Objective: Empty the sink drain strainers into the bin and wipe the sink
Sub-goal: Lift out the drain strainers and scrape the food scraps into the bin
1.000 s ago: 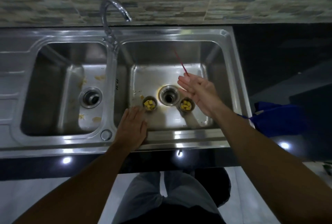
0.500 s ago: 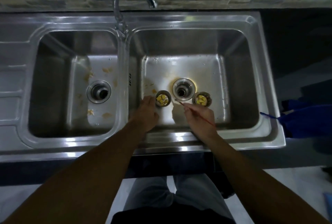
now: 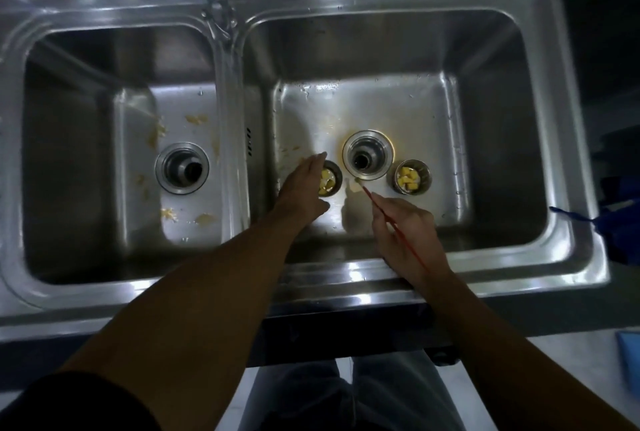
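A steel double sink (image 3: 346,278) fills the view. Two round strainers with yellow food bits stand on the right basin's floor, the left strainer (image 3: 330,178) and the right strainer (image 3: 412,177), on either side of the open drain (image 3: 367,154). My left hand (image 3: 304,188) rests against the left strainer's left side, fingers stretched out. My right hand (image 3: 405,226) grips a thin red stick (image 3: 398,226) whose tip touches the basin floor just below the drain. Food smears (image 3: 194,119) spot the left basin around its drain (image 3: 182,168).
The tap (image 3: 216,11) rises from the divider at the back. A blue cloth (image 3: 609,216) lies on the dark counter to the right. A light blue object (image 3: 628,361) shows at the lower right edge. My legs are below the sink's front edge.
The view has closed in on the sink. My left hand has reached forward to the left strainer. My right hand has lowered the red stick, its tip now on the basin floor.
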The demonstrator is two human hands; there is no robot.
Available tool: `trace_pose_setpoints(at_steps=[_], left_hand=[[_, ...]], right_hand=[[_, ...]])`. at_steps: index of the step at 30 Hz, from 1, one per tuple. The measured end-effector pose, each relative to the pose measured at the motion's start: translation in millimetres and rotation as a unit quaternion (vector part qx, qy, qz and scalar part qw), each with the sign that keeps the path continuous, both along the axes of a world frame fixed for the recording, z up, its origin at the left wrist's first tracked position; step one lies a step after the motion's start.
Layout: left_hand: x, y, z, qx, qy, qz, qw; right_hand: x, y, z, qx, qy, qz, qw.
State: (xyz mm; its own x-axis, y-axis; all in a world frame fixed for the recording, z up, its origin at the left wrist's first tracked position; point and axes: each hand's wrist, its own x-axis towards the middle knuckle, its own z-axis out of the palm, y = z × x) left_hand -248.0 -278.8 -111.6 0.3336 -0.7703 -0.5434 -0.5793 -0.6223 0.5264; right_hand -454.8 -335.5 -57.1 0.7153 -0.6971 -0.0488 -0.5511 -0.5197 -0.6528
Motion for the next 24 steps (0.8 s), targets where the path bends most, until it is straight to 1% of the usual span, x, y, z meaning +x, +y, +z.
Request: trace_pose_setpoints(at_steps=[2, 6, 8, 11, 15, 17, 21, 24], left_hand=[[0.5, -2.0, -6.7, -0.005, -0.012, 0.003, 1.0], [2.8, -4.3, -12.0, -0.007, -0.023, 0.009, 1.0], [2.8, -3.9, -8.9, -0.002, -0.029, 0.007, 1.0], [1.0, -0.8, -3.1, 0.011, -0.026, 0.005, 1.0], [0.2, 2.5, 5.0, -0.001, -0.016, 0.017, 1.0], [-0.4, 3.9, 10.2, -0.029, -0.015, 0.032, 0.999], [0.1, 5.7, 26.4, -0.123, -0.021, 0.05, 0.991], [-0.5, 6.6, 46.2, -0.183, -0.032, 0.064, 0.981]], right_hand=[[1.2, 0.3, -0.2, -0.004, 0.003, -0.004, 1.0], [1.4, 0.9, -1.1, -0.022, -0.049, 0.008, 0.999], [2.3, 0.1, -1.6, -0.027, -0.029, 0.019, 0.999], [2.0, -0.1, -4.0, -0.013, 0.035, 0.019, 0.999], [1.7, 0.0, -8.6, -0.01, 0.057, 0.013, 0.998], [2.6, -0.1, -10.0, -0.015, 0.072, 0.007, 0.997], [5.8, -1.1, -8.6, -0.02, 0.1, 0.005, 0.995], [5.9, -0.7, -5.8, -0.027, 0.092, 0.009, 0.995]])
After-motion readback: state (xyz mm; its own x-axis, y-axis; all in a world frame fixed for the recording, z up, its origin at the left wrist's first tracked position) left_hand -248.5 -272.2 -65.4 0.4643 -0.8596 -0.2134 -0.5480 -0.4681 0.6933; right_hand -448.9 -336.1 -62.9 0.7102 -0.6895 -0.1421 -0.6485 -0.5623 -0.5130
